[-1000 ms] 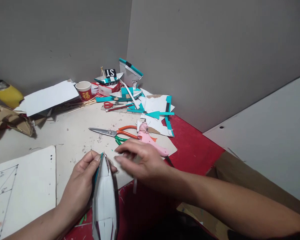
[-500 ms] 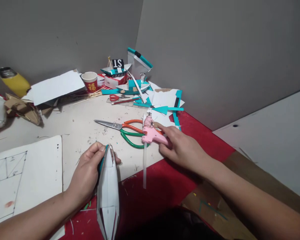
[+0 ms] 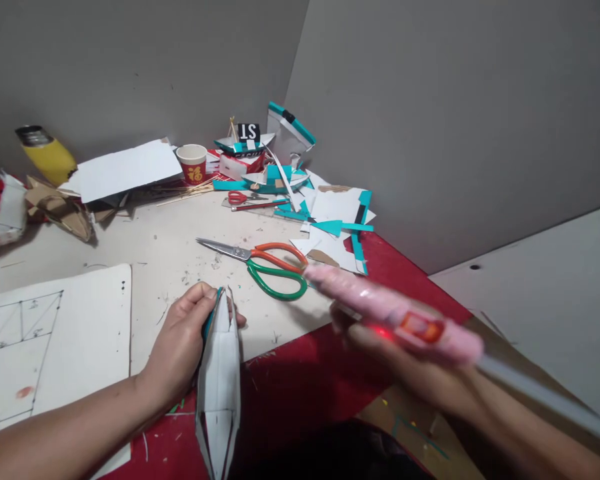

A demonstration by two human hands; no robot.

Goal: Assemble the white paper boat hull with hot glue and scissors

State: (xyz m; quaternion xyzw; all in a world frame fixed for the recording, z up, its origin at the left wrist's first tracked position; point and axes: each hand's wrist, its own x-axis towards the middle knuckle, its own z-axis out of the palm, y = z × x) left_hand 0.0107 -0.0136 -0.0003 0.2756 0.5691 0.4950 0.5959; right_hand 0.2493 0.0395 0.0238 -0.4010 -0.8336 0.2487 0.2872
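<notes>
- The desk [image 3: 325, 353], red along its near edge, with a pale board [image 3: 155, 240] covering most of the top.
- A white sheet [image 3: 93, 320] drawn with dark lines and dots, flat at the left, partly beneath the left forearm.
- A long white paper hull [image 3: 220, 380], pointed at its far end, near the desk's front edge, to the right of the sheet.
- A pink glue gun [image 3: 380, 300], raised at the right, nozzle toward the left, a clear stick trailing from its back; a red light glows on its underside.
- The left hand [image 3: 177, 347]: its grip is pinched on the hull's far tip, thumb on the left side, fingertips showing on the right.
- The right hand [image 3: 405, 363]: blurred and partly behind the gun, so its grip seems closed around the handle, though finger placement is unclear.
- Scissors [image 3: 245, 254] with orange and green handles, lying beyond the hull.
- A red-and-white cup [image 3: 194, 167], standing at the back.
- Small red scissors [image 3: 237, 197], beside a pencil [image 3: 260, 206].
</notes>
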